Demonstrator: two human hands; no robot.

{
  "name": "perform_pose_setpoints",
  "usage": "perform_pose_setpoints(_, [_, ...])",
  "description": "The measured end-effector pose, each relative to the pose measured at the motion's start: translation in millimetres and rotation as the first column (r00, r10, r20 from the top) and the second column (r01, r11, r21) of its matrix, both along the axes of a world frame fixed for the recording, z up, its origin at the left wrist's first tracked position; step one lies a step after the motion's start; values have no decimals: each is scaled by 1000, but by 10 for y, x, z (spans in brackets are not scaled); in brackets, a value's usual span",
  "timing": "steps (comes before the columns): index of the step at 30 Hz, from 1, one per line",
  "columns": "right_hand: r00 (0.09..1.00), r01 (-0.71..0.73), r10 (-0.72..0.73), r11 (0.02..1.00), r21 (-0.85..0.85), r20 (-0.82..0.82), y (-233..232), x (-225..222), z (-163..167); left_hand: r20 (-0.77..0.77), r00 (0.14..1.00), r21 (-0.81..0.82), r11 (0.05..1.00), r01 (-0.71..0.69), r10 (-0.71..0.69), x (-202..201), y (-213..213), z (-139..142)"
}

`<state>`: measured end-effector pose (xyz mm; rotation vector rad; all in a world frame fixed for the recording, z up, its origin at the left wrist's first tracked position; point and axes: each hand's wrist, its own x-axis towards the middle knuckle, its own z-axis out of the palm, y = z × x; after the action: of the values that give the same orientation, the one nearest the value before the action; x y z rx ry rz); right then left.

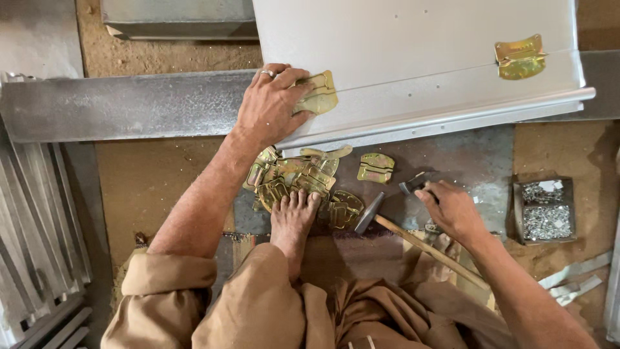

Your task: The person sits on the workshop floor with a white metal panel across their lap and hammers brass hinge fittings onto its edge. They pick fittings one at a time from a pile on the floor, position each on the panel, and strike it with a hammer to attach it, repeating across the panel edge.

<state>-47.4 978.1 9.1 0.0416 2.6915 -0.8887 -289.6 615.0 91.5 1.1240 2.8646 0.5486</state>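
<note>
Brass-coloured stamped metal hinge plate (318, 94), thin, stiff, light, I pin flat on the grey sheet-metal panel (420, 58) under my left hand (270, 106); right hand (452, 208) pinches a small dark punch (413, 184), best held by edges.

Floor (161, 174): bare sandy earth, with a grey slab patch near the middle.
- Long galvanised strip (123, 106), lying across the far side from the left edge.
- Pale sheet-metal panel (413, 58), overlapping the strip at the far middle and right.
- Heap of brass-coloured hinge plates (303, 181), centre, on the slab.
- Single hinge plate (376, 168), just right of the heap.
- Hammer (400, 232), wooden handle running toward the near right corner.
- Small open tin of rivets (546, 210), near the right edge.
- Stacked metal strips (32, 220), along the left edge.
</note>
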Motion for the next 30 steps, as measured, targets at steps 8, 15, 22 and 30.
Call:
perform_pose_setpoints(8, [999, 43, -44, 997, 71, 17, -188, -81, -132, -24, 1000, -10, 1000, 8, -9, -2, 44, -92])
perform_pose_setpoints(15, [871, -107, -153, 868, 485, 466, 99, 46, -371, -5, 1000, -101, 995, -7, 6, -45, 60, -226])
perform_pose_setpoints(22, [928, 33, -158, 937, 348, 338, 448, 60, -465, 37, 999, 23, 999, -23, 22, -116, -7, -27])
perform_pose_setpoints(30, [881, 432, -295, 819, -377, 370, 237, -77, -335, -223, 933, 355, 915, -191, 281, -139, -418, 379])
